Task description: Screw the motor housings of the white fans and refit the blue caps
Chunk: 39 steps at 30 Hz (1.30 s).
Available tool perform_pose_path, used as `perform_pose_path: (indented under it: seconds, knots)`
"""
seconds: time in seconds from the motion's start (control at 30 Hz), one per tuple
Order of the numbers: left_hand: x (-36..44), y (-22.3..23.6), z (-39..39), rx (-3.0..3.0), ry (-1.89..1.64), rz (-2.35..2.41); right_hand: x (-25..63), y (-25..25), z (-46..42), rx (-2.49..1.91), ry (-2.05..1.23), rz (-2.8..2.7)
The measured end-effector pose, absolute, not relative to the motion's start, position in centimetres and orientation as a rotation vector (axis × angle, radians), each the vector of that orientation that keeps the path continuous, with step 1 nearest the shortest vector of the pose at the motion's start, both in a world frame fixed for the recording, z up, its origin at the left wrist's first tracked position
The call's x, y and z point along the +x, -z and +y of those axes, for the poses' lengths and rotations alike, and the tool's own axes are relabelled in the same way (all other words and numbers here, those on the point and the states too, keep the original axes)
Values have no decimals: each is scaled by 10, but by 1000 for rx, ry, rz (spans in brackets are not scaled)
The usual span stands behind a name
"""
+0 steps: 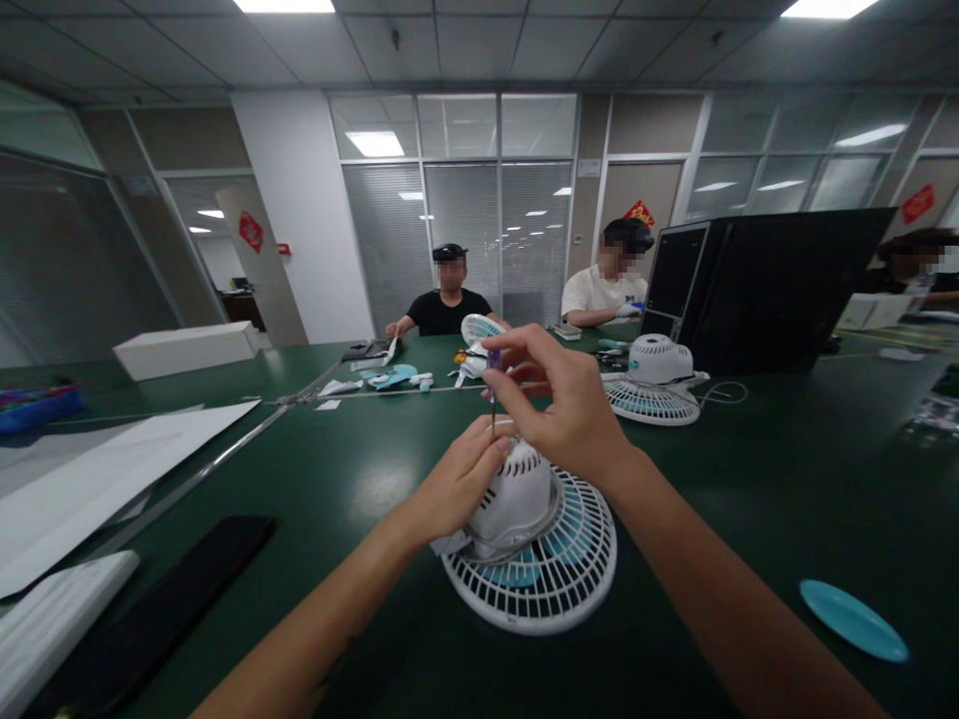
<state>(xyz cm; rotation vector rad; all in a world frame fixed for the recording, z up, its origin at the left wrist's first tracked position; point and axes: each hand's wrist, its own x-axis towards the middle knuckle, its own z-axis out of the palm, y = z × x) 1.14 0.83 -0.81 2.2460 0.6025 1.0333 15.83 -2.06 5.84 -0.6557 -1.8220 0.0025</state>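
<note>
A white fan point(516, 504) lies grille-down on the green table, its motor housing facing up and pale blue blades showing through the grille. My right hand point(558, 394) pinches the purple handle of a screwdriver point(492, 361), held upright with its shaft pointing down at the top of the housing. Where the tip meets the housing is hidden by my fingers. Against the upper left side of the housing, my left hand point(461, 479) is closed around it, thumb near the screwdriver shaft.
A second white fan point(651, 384) lies behind to the right, before a black computer case point(764, 290). A blue oval piece point(854, 619) is at right. White sheets point(112, 479) and a black pouch-like item point(172, 599) lie left. Co-workers sit across the table.
</note>
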Motion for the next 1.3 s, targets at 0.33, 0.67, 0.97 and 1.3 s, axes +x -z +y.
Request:
perform_pose_path:
  seconds: [0.33, 0.67, 0.97, 1.3]
  knots:
    - [12, 9, 8, 2259, -1034, 594, 160, -57, -18, -624, 144, -1879]
    - [12, 6, 6, 2257, -1015, 610, 160, -57, -17, -663, 132, -1852]
    - [12, 9, 8, 2255, -1021, 609, 161, -59, -21, -670, 50, -1842]
    - [11, 9, 8, 2272, -1020, 606, 162, -60, -25, -627, 98, -1919]
